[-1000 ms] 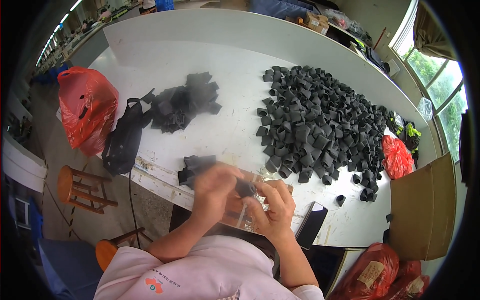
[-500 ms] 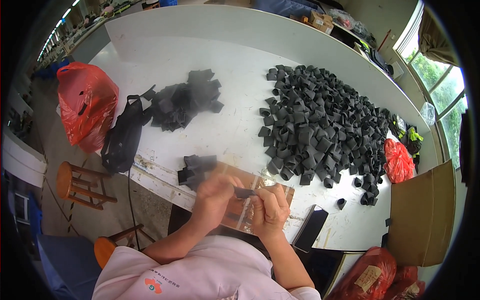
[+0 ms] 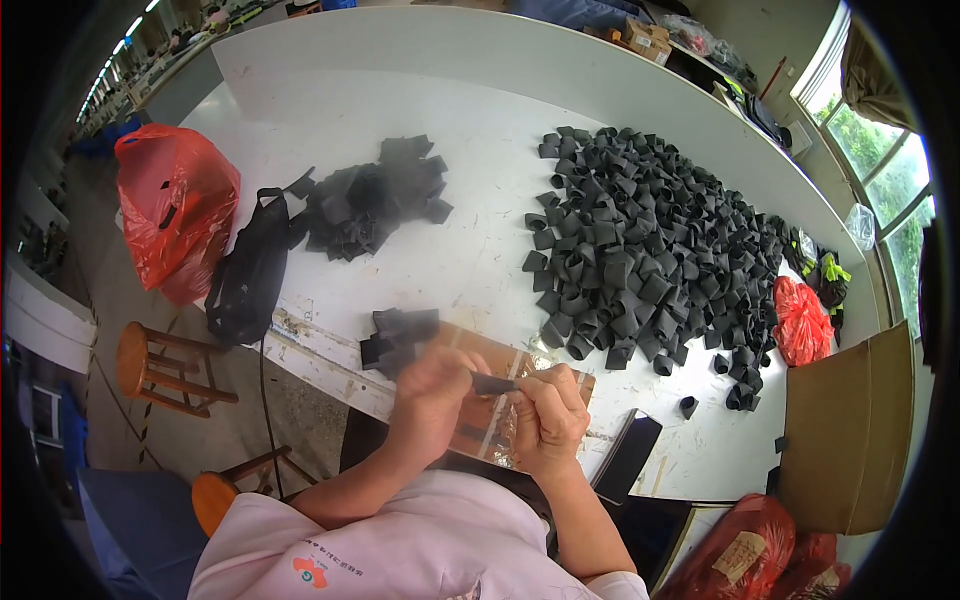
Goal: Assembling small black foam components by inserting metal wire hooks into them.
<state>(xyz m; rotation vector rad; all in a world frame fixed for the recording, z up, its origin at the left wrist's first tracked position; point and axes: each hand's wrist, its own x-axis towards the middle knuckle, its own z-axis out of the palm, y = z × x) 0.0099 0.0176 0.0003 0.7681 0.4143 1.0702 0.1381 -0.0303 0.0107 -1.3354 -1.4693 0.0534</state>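
Note:
Between my two hands is a small strip of dark grey fabric point(image 3: 493, 384), stretched level above a brown taped board point(image 3: 482, 350) at the table's front edge. My left hand point(image 3: 432, 385) pinches its left end, and my right hand point(image 3: 550, 405) grips its right end with bent fingers. Just beyond my left hand lies a small stack of flat black fabric pieces point(image 3: 400, 328). A larger heap of flat black pieces point(image 3: 365, 205) rests farther back on the left. To the right spreads a big pile of black fabric loops point(image 3: 640, 250).
A phone point(image 3: 628, 455) lies by my right forearm. Red plastic bags point(image 3: 175, 215) hang at the table's left end, beside a black bag point(image 3: 248, 270). Another red bag point(image 3: 800, 322) and a cardboard sheet point(image 3: 850, 430) stand at the right. Wooden stools point(image 3: 135, 360) are on the floor at left.
Both hands keep hold of the fabric strip in nearly the same pose. The whole scene has shifted slightly to the right in the view.

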